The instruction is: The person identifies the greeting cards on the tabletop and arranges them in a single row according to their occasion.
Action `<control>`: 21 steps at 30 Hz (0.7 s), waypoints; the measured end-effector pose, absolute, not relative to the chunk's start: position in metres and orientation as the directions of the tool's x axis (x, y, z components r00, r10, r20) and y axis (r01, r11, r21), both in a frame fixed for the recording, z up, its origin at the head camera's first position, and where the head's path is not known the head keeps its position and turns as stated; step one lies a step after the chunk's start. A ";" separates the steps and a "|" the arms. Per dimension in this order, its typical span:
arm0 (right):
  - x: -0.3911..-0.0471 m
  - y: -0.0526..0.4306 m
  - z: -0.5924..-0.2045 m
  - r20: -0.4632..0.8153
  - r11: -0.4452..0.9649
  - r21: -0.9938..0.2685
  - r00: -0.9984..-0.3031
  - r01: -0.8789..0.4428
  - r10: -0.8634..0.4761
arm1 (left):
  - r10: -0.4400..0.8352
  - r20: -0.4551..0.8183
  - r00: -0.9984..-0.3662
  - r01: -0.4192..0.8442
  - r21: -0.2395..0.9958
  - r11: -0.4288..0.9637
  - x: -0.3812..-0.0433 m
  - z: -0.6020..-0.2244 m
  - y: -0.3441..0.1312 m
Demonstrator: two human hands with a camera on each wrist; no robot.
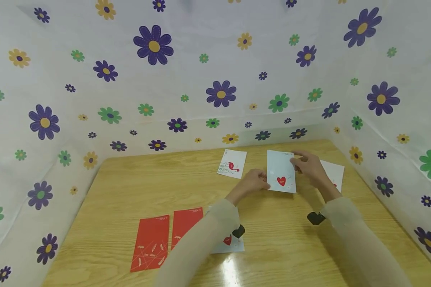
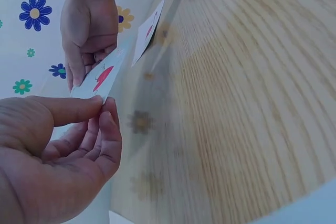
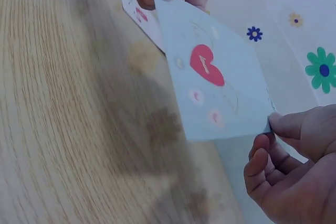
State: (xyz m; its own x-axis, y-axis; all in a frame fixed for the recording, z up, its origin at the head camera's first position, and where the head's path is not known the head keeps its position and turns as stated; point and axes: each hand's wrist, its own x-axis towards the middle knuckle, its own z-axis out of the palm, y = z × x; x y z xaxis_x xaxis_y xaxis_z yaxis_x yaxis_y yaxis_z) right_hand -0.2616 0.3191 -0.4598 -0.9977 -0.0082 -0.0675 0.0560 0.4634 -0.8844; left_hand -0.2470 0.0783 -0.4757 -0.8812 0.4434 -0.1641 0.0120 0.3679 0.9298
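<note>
Both hands hold a pale blue card with a red heart [image 1: 281, 171] above the back right of the table. My left hand [image 1: 252, 181] pinches its lower left corner between thumb and fingers, plain in the left wrist view, where the left hand [image 2: 68, 150] is close by. At the card's upper right corner, my right hand [image 1: 309, 165] pinches the edge; the right wrist view shows that thumb and fingers of the right hand [image 3: 299, 156] on the corner. The heart card [image 3: 210, 77] is tilted up off the wood.
A white flamingo card [image 1: 232, 163] lies at the back, another white card [image 1: 335, 173] at the right, partly behind the right hand. Two red cards [image 1: 151, 243] [image 1: 187, 223] and a pale card with red lips [image 1: 233, 244] lie in front, partly under the left sleeve. Flowered cloth surrounds the wooden table [image 1: 136, 179].
</note>
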 end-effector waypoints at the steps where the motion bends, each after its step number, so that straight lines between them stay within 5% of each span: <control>1: -0.260 0.318 -0.459 -0.061 0.465 -0.884 -0.998 0.048 -0.013 | 0.452 -0.166 -0.876 0.014 0.929 0.370 -0.246 -0.475 0.074; 10: -0.247 0.302 -0.449 -0.032 0.398 -0.917 -0.999 0.017 -0.032 | 0.507 -0.169 -0.845 0.058 0.914 0.402 -0.233 -0.467 0.046; 21: -0.235 0.285 -0.448 -0.039 0.349 -0.937 -0.996 0.007 -0.085 | 0.388 -0.063 -0.920 0.137 0.874 0.466 -0.228 -0.463 0.031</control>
